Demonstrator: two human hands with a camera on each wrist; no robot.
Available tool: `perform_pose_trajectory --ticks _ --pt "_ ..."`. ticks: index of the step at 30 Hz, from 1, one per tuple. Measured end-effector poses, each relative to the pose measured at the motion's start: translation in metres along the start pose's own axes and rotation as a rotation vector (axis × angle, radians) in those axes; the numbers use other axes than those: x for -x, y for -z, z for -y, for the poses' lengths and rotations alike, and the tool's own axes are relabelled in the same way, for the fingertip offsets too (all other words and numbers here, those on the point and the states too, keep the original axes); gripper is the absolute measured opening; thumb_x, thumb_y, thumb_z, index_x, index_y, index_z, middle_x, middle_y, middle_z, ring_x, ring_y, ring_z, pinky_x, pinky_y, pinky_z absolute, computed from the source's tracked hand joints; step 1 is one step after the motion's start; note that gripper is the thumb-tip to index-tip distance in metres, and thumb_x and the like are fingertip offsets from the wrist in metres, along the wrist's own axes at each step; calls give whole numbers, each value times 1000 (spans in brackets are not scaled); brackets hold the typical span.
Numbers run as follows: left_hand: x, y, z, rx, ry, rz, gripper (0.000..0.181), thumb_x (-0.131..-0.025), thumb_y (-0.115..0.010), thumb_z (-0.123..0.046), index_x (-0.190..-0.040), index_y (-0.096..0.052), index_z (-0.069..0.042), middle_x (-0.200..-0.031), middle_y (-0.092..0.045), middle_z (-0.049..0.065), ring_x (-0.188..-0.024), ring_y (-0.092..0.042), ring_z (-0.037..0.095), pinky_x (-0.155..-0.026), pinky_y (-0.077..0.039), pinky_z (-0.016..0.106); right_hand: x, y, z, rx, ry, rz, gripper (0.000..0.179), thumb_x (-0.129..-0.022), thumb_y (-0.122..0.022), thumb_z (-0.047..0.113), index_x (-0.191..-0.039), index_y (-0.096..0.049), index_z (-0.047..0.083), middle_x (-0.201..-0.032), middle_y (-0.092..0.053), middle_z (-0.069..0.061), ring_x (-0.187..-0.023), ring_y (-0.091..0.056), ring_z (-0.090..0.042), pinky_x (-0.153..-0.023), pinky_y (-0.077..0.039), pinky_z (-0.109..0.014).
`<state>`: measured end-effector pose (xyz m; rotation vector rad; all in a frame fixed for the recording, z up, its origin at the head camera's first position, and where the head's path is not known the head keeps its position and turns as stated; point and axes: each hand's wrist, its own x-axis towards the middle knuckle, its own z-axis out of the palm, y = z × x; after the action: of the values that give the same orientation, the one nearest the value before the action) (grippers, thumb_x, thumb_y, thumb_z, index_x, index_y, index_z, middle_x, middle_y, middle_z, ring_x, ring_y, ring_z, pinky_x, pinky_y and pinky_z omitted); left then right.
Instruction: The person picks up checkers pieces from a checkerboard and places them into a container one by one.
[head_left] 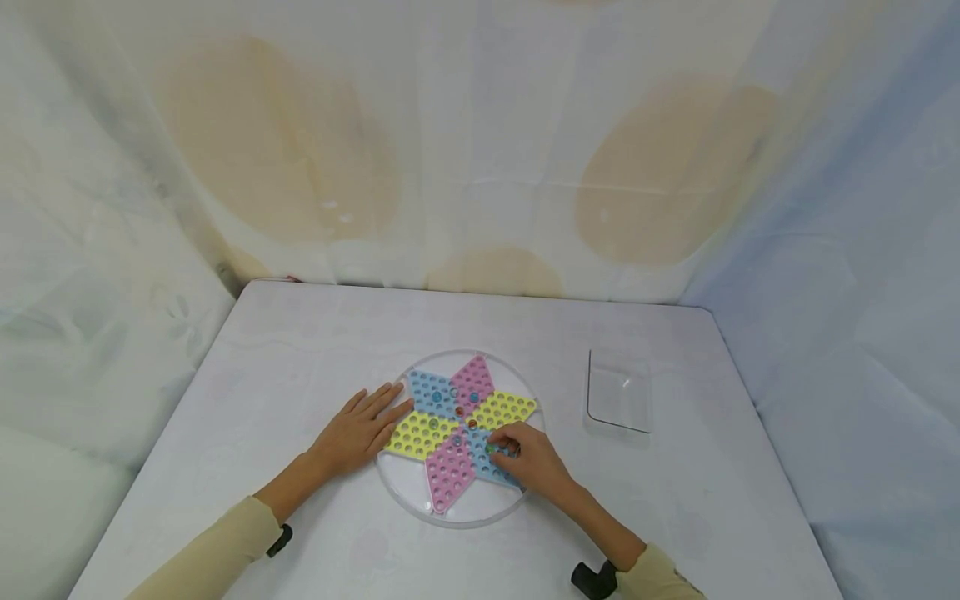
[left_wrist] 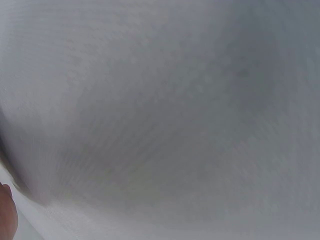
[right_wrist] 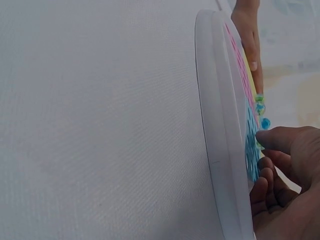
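A round Chinese checkers board (head_left: pixel 408 483) lies on the table, its star of pink, yellow and blue holed sections. My right hand (head_left: pixel 532 460) pinches a green marble (head_left: pixel 491 448) between thumb and forefinger over the near-right blue section; its other fingers are curled. In the right wrist view those fingertips sit right at the board's holed surface. My left hand (head_left: pixel 358 433) lies spread at the board's left side, fingertips over its edge. Several marbles sit in holes, among them a blue marble (head_left: pixel 474 397) and an orange-red marble (head_left: pixel 460 412) near the centre.
A clear square plastic container (head_left: pixel 589 383) stands on the white-covered table (head_left: pixel 712 467), right of the board. Patterned curtains (head_left: pixel 480 167) hang behind and on both sides. The left wrist view shows mostly blurred white cloth.
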<state>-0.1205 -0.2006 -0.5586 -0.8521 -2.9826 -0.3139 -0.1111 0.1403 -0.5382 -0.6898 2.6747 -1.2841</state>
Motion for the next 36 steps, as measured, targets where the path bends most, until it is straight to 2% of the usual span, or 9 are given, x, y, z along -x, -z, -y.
perform_pose_trajectory --ticks 9,17,25,32,36 --pt "-1 1 1 -9 -1 7 52 -106 -44 -37 -156 -39 -23 -164 -24 6 -150 -19 26 -118 -18 52 1 2 3 -10 4 0 16 -86 -76 3 -101 -72 6 -92 -64 1 -79 -58 -13 -70 -52 -27" --pt "-2 1 1 -6 -3 4 52 -106 -43 -37 -156 -38 -23 -164 -24 6 -150 -19 26 -118 -18 53 3 5 4 -8 -29 2 16 -87 -76 6 -102 -71 9 -94 -65 4 -81 -58 -9 -71 -52 -26" --pt "-1 -2 3 10 11 28 53 -106 -42 -38 -157 -35 -25 -165 -20 4 -151 -16 25 -119 -15 52 7 10 6 -40 -43 13 13 -89 -75 10 -101 -71 9 -93 -67 5 -80 -61 -9 -71 -53 -26" --pt "0 -5 3 1 13 18 52 -106 -42 -38 -157 -36 -25 -165 -21 4 -151 -16 24 -119 -17 52 9 16 12 -78 -52 13 13 -89 -74 7 -102 -71 7 -93 -69 2 -82 -64 -12 -76 -56 -28" --pt "1 -7 3 4 -2 -19 52 -106 -44 -37 -156 -38 -24 -164 -24 5 -150 -20 26 -117 -20 53 8 22 15 -85 -43 -2 14 -89 -74 5 -102 -70 6 -94 -70 1 -83 -65 -14 -78 -56 -29"
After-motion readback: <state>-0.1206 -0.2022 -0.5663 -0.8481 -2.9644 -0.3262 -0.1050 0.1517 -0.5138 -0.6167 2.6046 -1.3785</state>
